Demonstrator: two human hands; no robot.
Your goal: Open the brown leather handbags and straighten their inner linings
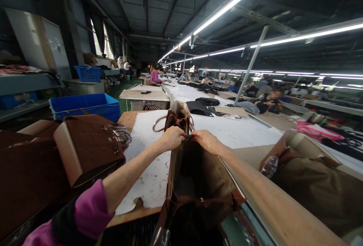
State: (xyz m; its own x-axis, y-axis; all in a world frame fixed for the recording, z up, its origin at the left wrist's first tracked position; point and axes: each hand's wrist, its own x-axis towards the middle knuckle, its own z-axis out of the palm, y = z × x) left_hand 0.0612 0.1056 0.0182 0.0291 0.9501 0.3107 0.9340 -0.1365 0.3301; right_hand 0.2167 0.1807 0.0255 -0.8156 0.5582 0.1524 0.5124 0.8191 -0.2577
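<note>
A brown handbag [218, 174] stands upright in front of me, its mouth open toward me and its tan lining showing. My left hand [173, 138] pinches the far top edge of this bag. Close beside it, my right hand [207, 140] grips the same edge, fingers closed. A small gold-coloured fitting shows on the near rim. Just beyond my hands stands another open brown bag [179, 109] with a looped handle lying to its left. The bottom of the handbag is dark and cannot be made out.
Several brown bags [87, 147] are piled at the left, and an olive-brown bag [309, 181] is at the right. Behind the pile stands a blue bin [85, 106]. White sheeting [147, 162] covers the long table, with black pieces [200, 106] farther along. Other people work in the background.
</note>
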